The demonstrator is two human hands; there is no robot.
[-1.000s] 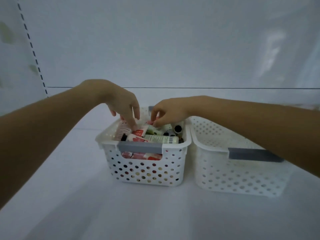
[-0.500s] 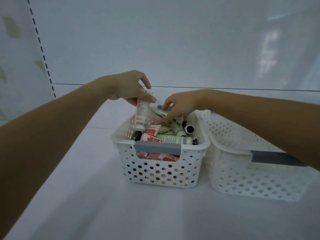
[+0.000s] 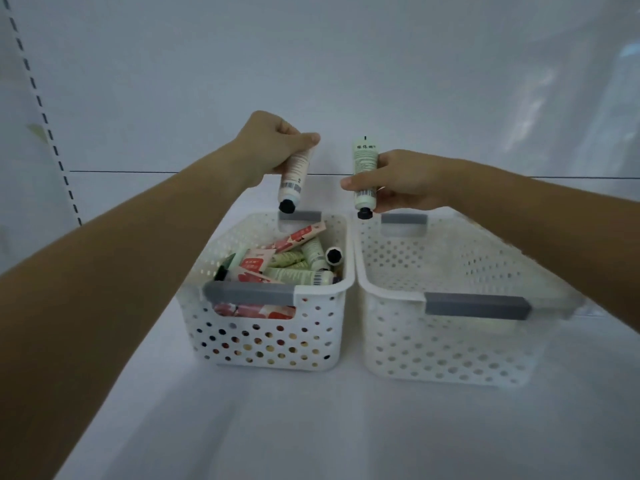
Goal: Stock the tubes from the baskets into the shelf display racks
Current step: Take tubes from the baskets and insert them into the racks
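- L hand (image 3: 277,143) grips a pale tube (image 3: 294,178), cap down, just above the full basket's (image 3: 263,341) far rim.
- R hand (image 3: 405,183) pinches a green tube (image 3: 363,174), cap down too, just right of that basket's far corner, by the empty basket (image 3: 443,344).
- More tubes (image 3: 291,265) lie piled inside the full basket.
- No racks in view, so prob. the carry step now.
- Tip, imo: hold mid-body, don't squeeze, keep tubes apart, label fwd, one slot per tube.
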